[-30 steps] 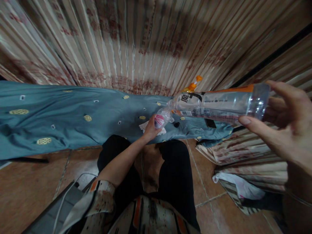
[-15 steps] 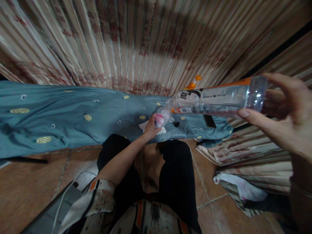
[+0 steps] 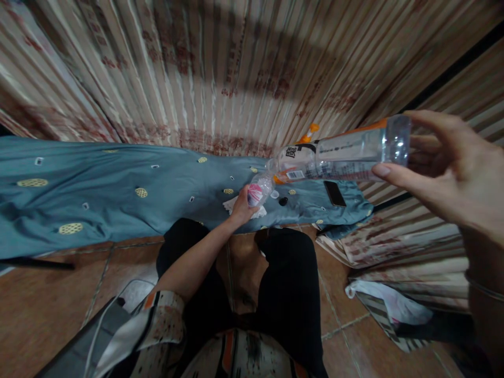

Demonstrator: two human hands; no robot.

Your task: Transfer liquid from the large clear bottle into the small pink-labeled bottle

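My right hand [image 3: 444,163] grips the base of a large clear plastic bottle [image 3: 346,152] with an orange and white label. That bottle lies nearly level, its neck pointing left. Below and left of the neck, my left hand [image 3: 243,206] is wrapped round a small clear bottle [image 3: 258,191] with a pink and white label. The two bottle mouths meet or almost meet; I cannot tell whether they touch. Under my left hand lies a white tissue [image 3: 232,203]. A white cap [image 3: 274,194] and a black cap [image 3: 283,201] rest on the cloth nearby.
A teal cloth [image 3: 102,178] with pineapple prints covers the long surface. A dark phone [image 3: 334,193] lies on its right part. Behind the large bottle shows an orange object [image 3: 310,133]. Striped curtains [image 3: 205,73] hang behind and on the right.
My right hand and the large bottle have shifted slightly left and up in view. The small bottle stays by its neck, and both hands keep their hold.
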